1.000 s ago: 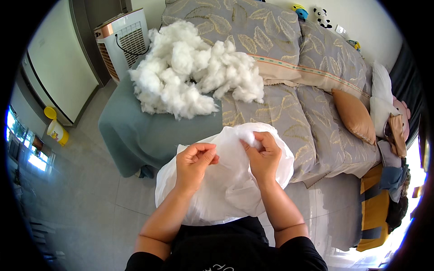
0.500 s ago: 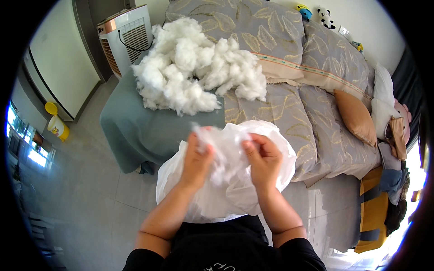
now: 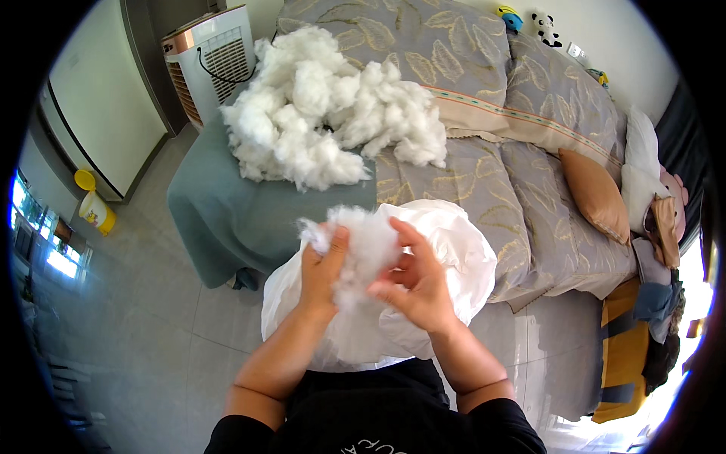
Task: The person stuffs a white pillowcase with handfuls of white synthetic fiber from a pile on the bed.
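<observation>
A loose tuft of white fiber stuffing (image 3: 361, 246) is pinched in my left hand (image 3: 324, 268), its thumb laid over the tuft's left side. Wisps stick out past the fingers at the upper left. At the tuft's right edge is my right hand (image 3: 420, 280), slightly blurred, with thumb and fingers apart; whether it touches the fibers I cannot tell. Below both hands, a crumpled white bag (image 3: 469, 265) of thin material spreads across my lap. Beyond it, a large heap of the same white stuffing (image 3: 302, 113) lies on the sofa.
The sofa (image 3: 454, 181) has a grey leaf-patterned cover, with a green-grey cloth (image 3: 219, 204) at its left end. An orange-brown cushion (image 3: 594, 197) lies on the right. An air cooler (image 3: 212, 64) stands at the back left, and a yellow-and-white bin (image 3: 97, 213) on the floor.
My right hand has come off its pinch and its fingers have spread. The tuft, stretched between both hands before, is now bunched at my left hand.
</observation>
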A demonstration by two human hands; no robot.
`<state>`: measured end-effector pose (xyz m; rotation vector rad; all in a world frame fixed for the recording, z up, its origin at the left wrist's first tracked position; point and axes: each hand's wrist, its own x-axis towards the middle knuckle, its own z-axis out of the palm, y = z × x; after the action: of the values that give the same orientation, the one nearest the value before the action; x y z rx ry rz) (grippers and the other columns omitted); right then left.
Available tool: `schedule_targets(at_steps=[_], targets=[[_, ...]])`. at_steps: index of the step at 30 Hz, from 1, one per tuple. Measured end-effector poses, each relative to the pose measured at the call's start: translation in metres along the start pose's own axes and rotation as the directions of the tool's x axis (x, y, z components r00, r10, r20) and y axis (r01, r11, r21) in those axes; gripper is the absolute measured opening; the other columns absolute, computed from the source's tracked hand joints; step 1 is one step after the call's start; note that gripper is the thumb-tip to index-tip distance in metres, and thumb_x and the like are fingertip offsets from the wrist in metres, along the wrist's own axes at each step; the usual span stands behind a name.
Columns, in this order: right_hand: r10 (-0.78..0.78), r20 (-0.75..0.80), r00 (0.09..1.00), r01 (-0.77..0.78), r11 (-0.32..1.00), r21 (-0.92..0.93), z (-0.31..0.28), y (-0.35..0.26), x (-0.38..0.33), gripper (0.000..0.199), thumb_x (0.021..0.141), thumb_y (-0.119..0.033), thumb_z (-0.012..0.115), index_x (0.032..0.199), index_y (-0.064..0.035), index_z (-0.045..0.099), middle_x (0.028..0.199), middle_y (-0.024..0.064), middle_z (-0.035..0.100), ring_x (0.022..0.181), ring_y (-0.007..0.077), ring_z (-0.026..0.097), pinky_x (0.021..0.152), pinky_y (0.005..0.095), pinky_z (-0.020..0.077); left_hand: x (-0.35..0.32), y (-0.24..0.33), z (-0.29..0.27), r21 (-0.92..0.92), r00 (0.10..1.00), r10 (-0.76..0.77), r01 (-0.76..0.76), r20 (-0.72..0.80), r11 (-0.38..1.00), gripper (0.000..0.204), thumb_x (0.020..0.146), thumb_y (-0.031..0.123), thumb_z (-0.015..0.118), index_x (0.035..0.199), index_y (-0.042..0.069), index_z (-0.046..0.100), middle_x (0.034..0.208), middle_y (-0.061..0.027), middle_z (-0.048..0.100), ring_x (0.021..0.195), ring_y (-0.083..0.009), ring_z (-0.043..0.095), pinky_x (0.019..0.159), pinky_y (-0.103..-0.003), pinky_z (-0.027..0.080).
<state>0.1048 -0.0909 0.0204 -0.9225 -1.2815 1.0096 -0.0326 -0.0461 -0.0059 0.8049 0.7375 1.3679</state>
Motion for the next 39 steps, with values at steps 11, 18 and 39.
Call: schedule_targets(at_steps=[11,18,39], targets=[[-0.107,0.191,0.976,0.189,0.852,-0.488,-0.006,0.011,0.008,0.075,0.068,0.006,0.068,0.135,-0.0064,0.036,0.105,0.0186,0.057,0.062,0.0181,0.058,0.058,0.0284,0.0490,-0.013,-0.003,0.006,0.290,0.960,-0.054,-0.029,0.274,0.957,0.026,0.089,0.020,0.058,0.109,0.003,0.056,0.104,-0.0035,0.059,0.095,-0.0112,0.055,0.079,-0.024,0.045],[-0.164,0.049,0.985,0.170,0.902,-0.397,-0.010,0.004,0.013,0.065,0.067,-0.007,0.077,0.126,-0.0072,0.048,0.107,0.0097,0.051,0.070,0.0137,0.055,0.057,0.0231,0.0485,-0.009,0.002,0.009,-0.021,0.992,-0.103,0.105,0.069,0.994,0.026,0.092,0.021,0.054,0.111,0.003,0.056,0.103,-0.0024,0.059,0.090,-0.0088,0.054,0.075,-0.022,0.044],[0.005,-0.227,0.974,-0.018,0.998,-0.055,-0.030,0.003,0.009,0.015,0.072,0.008,0.064,0.084,-0.0012,0.066,0.081,0.0061,0.063,0.067,0.0116,0.058,0.060,0.0240,0.0477,-0.002,-0.012,-0.018,0.059,0.985,-0.096,0.089,0.142,0.994,0.024,0.087,0.029,0.062,0.097,0.008,0.058,0.080,0.0025,0.058,0.068,-0.0070,0.053,0.055,-0.020,0.041]])
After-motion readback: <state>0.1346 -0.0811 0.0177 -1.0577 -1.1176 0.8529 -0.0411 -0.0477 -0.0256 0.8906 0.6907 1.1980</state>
